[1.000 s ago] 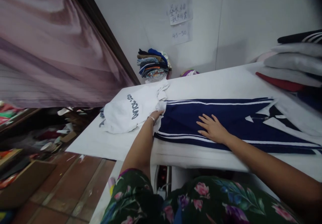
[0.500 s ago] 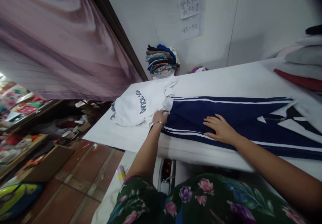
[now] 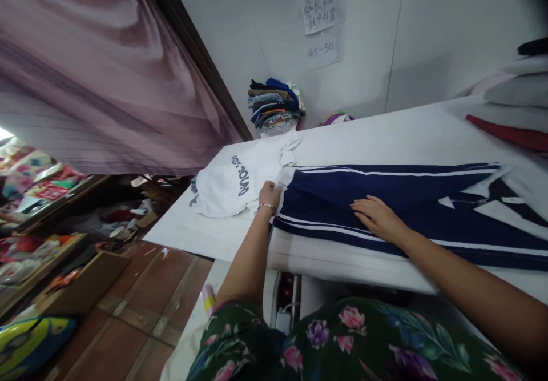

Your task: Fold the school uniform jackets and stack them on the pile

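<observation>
A navy garment with white side stripes [image 3: 325,195], which looks like a zip-up jacket, lies flat on the white table. Its right end has white and black panels, a short zip and a small label. At its left end, my left hand [image 3: 268,194] is closed, its fingers pinching the edge of the cloth; the fingertips are partly hidden. My right hand [image 3: 379,216] rests flat on the navy cloth with the fingers stretched out, holding nothing. Just beyond my left hand lies a white top with dark lettering [image 3: 231,184], touching or close to the jacket's end.
A stack of folded clothes [image 3: 276,107] stands at the back against the wall. Grey and red clothes [image 3: 514,124] are piled at the right end of the white table [image 3: 351,147]. A pink curtain [image 3: 128,72] hangs at left, above boxes [image 3: 89,281] on the tiled floor.
My left hand has shifted slightly left and up at the garment's end. My right hand has slid a little right, and its fingers have drawn closer together.
</observation>
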Available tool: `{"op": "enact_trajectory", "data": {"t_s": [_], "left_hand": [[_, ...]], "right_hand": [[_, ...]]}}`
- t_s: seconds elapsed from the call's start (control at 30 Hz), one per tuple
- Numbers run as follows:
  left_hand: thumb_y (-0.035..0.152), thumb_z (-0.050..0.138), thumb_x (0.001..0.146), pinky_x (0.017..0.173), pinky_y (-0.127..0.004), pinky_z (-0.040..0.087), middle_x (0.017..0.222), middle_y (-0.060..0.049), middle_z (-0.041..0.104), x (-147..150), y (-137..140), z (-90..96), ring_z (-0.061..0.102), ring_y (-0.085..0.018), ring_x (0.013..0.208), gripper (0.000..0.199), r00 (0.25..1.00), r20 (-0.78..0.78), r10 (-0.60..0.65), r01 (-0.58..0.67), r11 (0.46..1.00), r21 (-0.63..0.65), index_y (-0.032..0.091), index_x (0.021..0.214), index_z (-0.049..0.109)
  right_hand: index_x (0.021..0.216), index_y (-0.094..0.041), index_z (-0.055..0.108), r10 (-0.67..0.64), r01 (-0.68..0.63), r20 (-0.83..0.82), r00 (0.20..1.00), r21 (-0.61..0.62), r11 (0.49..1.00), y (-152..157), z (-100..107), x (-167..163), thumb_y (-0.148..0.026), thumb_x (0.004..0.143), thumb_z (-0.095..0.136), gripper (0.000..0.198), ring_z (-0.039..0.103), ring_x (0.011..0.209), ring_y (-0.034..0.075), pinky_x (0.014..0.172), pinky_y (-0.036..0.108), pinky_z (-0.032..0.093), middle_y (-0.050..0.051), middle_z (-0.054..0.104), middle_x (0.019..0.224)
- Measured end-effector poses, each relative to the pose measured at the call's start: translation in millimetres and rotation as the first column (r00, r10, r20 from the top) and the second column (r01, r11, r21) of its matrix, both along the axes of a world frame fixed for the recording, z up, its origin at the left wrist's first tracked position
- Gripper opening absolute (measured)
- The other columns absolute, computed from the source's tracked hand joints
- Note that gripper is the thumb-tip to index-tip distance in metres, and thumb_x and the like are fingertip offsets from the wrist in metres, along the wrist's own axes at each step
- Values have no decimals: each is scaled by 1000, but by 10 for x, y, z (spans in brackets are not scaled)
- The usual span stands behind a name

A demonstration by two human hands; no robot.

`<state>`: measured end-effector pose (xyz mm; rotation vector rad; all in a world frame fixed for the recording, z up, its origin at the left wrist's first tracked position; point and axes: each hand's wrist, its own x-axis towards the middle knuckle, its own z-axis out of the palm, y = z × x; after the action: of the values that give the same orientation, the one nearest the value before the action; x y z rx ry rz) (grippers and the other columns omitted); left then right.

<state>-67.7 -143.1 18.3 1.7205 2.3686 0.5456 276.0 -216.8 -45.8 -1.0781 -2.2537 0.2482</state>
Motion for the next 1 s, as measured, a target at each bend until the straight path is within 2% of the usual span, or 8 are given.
{"op": "enact_trajectory", "data": {"t_s": [0.23, 0.4, 0.47, 0.57, 0.67, 0.73, 0.9, 1.0], "left_hand": [[38, 56, 81, 72, -29, 42, 95, -11, 69, -37, 183, -159, 63, -23, 90, 24, 997, -49, 62, -68, 987, -146, 18, 94, 61], [39, 56, 82, 84, -30, 42, 115, -11, 64, 14, 89, -63, 59, -23, 107, 33, 991, -122, 46, -54, 997, -57, 20, 109, 60], [38, 48, 86, 90, -30, 40, 119, -10, 62, 55, 63, 2, 55, -22, 112, 29, 988, -150, 35, -37, 999, -16, 21, 105, 63], [47, 37, 90, 88, -33, 41, 110, -12, 66, 120, 109, 66, 58, -24, 108, 41, 987, -158, 30, -36, 999, -36, 20, 92, 68], [57, 41, 85, 79, -35, 44, 97, -15, 70, 171, 242, 79, 63, -28, 96, 48, 990, -134, 43, -61, 989, -131, 17, 81, 69], [54, 51, 81, 76, -34, 45, 94, -15, 71, 200, 336, 82, 65, -28, 93, 42, 991, -121, 52, -73, 983, -171, 16, 79, 69], [37, 49, 82, 76, -29, 45, 101, -11, 70, 232, 415, 121, 64, -23, 95, 28, 989, -128, 74, -86, 991, -97, 18, 95, 65], [33, 49, 80, 76, -32, 45, 103, -13, 69, 181, 354, 94, 64, -25, 97, 27, 986, -139, 90, -103, 991, -88, 17, 96, 65]], "right_hand": [[108, -23, 66, 3, -3, -123, 992, 3, 1000, 30, -39, 44, -34, 93, 42, 31, 63, 105, 20, 105, 48, 38, 6, 70, 108], [103, -22, 67, 59, -58, -38, 998, 31, 998, -3, 40, 28, -40, 89, 50, 28, 60, 109, 23, 105, 52, 36, 8, 68, 112], [103, -22, 68, 65, -65, -7, 998, 23, 998, -16, 68, 21, -44, 86, 54, 30, 59, 111, 25, 105, 53, 34, 9, 67, 114], [105, -22, 67, 75, -75, 21, 997, 10, 997, -24, 77, 17, -44, 83, 57, 32, 57, 113, 26, 105, 54, 33, 9, 66, 117], [107, -23, 67, 84, -84, 31, 996, 5, 996, -17, 54, 22, -40, 82, 58, 32, 56, 115, 27, 105, 55, 32, 10, 65, 118], [106, -22, 67, 82, -82, 24, 996, 6, 997, -8, 32, 26, -35, 82, 57, 29, 56, 114, 26, 105, 54, 32, 10, 65, 117], [100, -23, 67, 89, -87, -50, 995, 39, 995, 6, 4, 37, -22, 83, 50, 25, 59, 110, 22, 105, 50, 33, 8, 68, 109], [99, -22, 66, 126, -123, -60, 990, 40, 992, -2, 20, 36, -16, 78, 49, 27, 58, 111, 21, 106, 49, 31, 7, 68, 109]]}}
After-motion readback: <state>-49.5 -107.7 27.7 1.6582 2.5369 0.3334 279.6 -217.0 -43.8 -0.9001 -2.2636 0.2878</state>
